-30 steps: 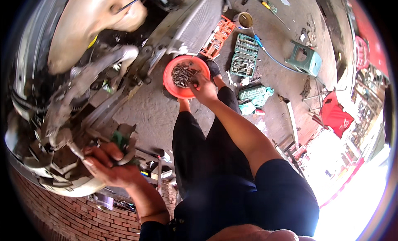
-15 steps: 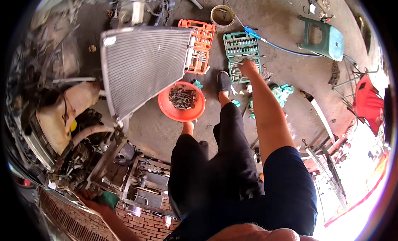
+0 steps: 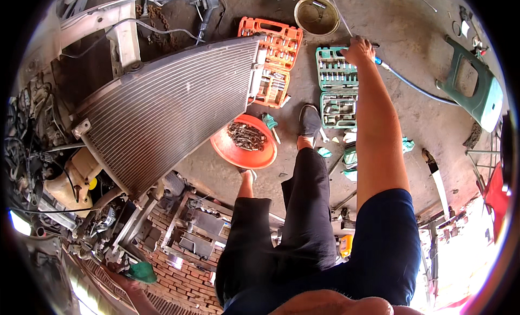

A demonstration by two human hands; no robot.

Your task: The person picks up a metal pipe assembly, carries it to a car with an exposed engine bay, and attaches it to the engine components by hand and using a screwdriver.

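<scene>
Well below and left of the right grip, our left hand (image 3: 122, 281) is beside a green cloth (image 3: 142, 272); we cannot tell whether its fingers are closed. Farther out, an orange basin (image 3: 228, 149) of metal parts (image 3: 247, 136) sits lower left of the right grip, its rim partly hidden by the radiator (image 3: 168, 109)'s slanting edge. Our right hand (image 3: 359, 51) overlaps the upper edge of the teal socket case (image 3: 338, 89), with the blue air gun (image 3: 378, 60) right at it; we cannot tell whether it is clamped. Rightward, floor (image 3: 417, 52) stretches to a green stool (image 3: 490, 106), crossed by the hose (image 3: 417, 88).
</scene>
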